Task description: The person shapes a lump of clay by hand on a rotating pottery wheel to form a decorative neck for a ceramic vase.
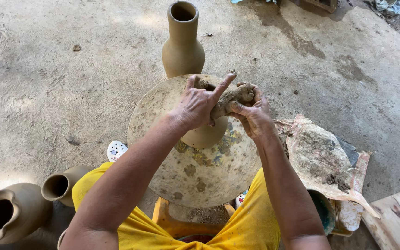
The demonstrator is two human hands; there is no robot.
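Both hands are squeezed around a lump of wet clay [231, 98], held right above a small clay pot [204, 134] sitting mid-wheel [195, 176]. Left hand [199, 104] pinches one end with the index finger sticking out; right hand [254, 113] cups the other, probably so it won't sag. The lump's long axis runs roughly left-right, tilted up toward the right. A tall vase [183, 41] stands on the floor behind.
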